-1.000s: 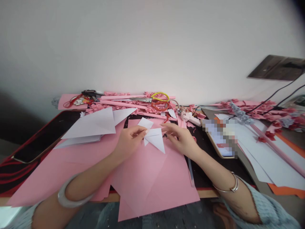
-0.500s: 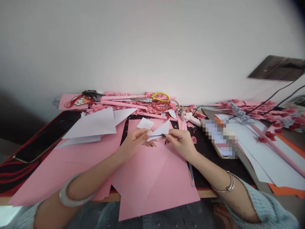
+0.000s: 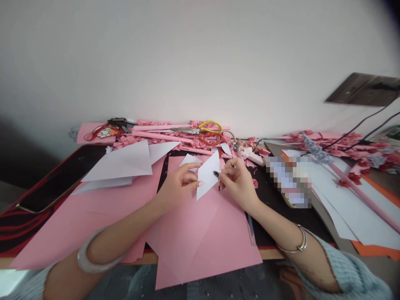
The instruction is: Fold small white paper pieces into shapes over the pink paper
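Observation:
A small piece of white paper (image 3: 206, 177) is held up between my two hands, its face turned toward me. My left hand (image 3: 181, 182) pinches its left edge between thumb and fingers. On the opposite edge, my right hand (image 3: 236, 181) grips it with thumb and fingertips. Behind the left fingers, another small white paper piece (image 3: 189, 160) lies partly hidden. Large pink sheets (image 3: 203, 241) lie beneath both hands.
White sheets (image 3: 120, 162) rest on pink paper at left, near a dark phone (image 3: 62, 179). Scissors (image 3: 193, 131) lie among pink paper sticks at the wall. A glue gun (image 3: 250, 156), a blurred-out phone (image 3: 289, 183) and white sheets (image 3: 350, 200) are at right.
The paper in my hands has been turned from a nearly flat, folded-looking position to a more upright diamond-like shape facing me. My fingers have shifted along its edges.

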A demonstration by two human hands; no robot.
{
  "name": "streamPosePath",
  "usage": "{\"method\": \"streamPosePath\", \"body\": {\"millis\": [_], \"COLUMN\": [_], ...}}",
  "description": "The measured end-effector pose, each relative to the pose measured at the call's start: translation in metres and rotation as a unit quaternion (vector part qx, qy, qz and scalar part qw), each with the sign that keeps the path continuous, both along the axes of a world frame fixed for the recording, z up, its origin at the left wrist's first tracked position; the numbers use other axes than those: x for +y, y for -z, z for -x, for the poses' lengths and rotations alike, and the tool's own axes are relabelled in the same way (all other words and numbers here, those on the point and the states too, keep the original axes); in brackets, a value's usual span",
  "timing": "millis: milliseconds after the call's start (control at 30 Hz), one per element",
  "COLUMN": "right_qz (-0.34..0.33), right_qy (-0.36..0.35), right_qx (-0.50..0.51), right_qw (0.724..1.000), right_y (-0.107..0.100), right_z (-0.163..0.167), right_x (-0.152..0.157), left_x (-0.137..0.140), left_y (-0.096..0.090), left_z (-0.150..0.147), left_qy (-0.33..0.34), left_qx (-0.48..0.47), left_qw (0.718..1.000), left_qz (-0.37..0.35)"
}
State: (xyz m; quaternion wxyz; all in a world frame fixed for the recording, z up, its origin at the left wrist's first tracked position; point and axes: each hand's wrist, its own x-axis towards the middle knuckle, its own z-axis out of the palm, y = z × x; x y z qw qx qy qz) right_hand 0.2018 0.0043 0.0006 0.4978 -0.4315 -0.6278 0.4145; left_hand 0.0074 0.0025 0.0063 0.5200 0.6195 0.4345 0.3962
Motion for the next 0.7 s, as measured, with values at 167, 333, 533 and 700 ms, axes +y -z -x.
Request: {"method": "streamPosePath", "body": {"millis": [167,333,533,700], "right_qz": [-0.023,-0.039,-0.099,-0.031], "right_qy": [-0.031,-0.03,-0.027,-0.062], "right_qx": [-0.053,-0.129,-0.151,-0.052], "right_qw": [0.998,0.99,0.983,0.996], "right_y": [0.0,-0.002,-0.007,-0.012], "right_z": [-0.002,-0.003,-0.004,-0.002], "right_x": [0.001,0.001,0.001,0.0], "left_x": [-0.002,-0.002,0.0,0.0], "left_y": [0.002,0.002,0.002,0.0], "left_z": [0.0,0.001,0.003,0.005], "left_qy": [-0.041,-0.06,-0.075,-0.044], "left_qx": [-0.022,-0.024,-0.039,-0.077], "left_qw": [0.999,0.997,0.996,0.995], "left_qz": [-0.016,-0.041,-0.03,-0.045]}}
